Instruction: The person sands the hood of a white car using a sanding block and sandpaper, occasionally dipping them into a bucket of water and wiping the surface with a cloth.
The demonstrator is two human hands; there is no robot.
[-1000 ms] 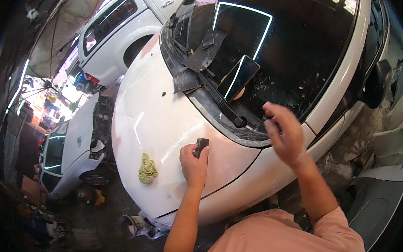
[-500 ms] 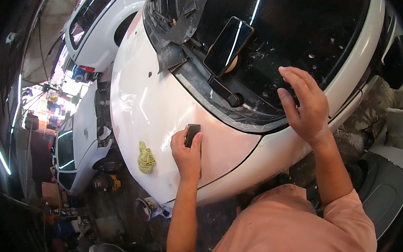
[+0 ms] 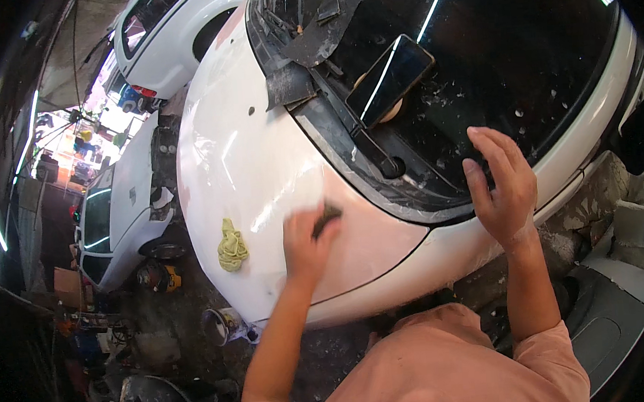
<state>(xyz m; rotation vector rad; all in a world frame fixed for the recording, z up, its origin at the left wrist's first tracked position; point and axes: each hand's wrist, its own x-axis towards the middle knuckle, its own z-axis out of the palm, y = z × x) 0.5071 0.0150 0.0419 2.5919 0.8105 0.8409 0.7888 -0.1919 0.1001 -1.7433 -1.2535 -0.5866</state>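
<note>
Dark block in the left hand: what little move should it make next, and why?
Perhaps a short slide across the pinkish patch, because the left hand holds the dark block near that patch's edge on the white hood, and the right hand is clear.

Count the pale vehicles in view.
3: the near car, under the left hand; the second vehicle, upper left; the third vehicle, below that. Others may be hidden.

A cloth lies on the hood left of the left hand and its block, and a phone rests on the windshield beyond.
</note>
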